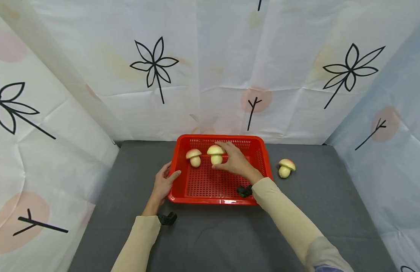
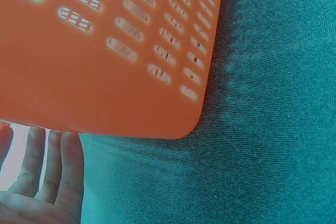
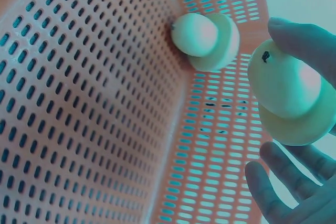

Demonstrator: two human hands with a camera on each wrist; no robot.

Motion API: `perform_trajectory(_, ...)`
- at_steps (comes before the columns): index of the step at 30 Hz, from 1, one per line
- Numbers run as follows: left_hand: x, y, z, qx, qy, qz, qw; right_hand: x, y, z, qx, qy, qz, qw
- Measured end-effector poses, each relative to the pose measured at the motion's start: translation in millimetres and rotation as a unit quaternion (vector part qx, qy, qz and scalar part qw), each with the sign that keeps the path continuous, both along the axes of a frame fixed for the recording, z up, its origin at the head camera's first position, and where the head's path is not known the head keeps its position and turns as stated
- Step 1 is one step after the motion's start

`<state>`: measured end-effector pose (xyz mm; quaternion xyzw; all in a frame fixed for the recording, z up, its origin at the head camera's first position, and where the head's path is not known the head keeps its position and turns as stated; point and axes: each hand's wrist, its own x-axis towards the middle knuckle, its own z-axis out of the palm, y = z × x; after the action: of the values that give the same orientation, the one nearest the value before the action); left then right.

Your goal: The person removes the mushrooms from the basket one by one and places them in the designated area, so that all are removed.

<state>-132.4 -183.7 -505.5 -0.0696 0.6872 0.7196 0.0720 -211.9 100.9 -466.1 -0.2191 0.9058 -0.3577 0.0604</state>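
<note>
Mushroom [image 1: 216, 155], pale yellow, cap reddish on top, small dark mark [image 3: 265, 56] on stem base; pinched in right hand [image 1: 235, 160] over far part of red basket [image 1: 203, 201]. Left hand [image 1: 163, 184] grips the basket's left rim.

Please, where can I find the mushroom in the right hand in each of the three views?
Head: the mushroom is near the centre, in the right hand.
Left wrist: I cannot identify it; the basket wall fills the upper left.
Right wrist: the mushroom is at the right side, below the thumb.
Shared landmark: the basket.
</note>
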Motion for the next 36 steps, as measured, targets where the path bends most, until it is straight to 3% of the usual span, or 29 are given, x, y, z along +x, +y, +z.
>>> perform_trajectory(16, -2.5, -1.2, 0.1, 0.002, 0.004, -0.004, 1.0000, 14.2, 40.7, 21.1, -0.055, 0.043, 0.003, 0.9976)
perform_trajectory(36, -2.3, -0.8, -0.2, -0.002, 0.001, -0.003, 1.0000, 30.6, 109.2, 25.3, -0.032, 0.062, -0.070, 0.9951)
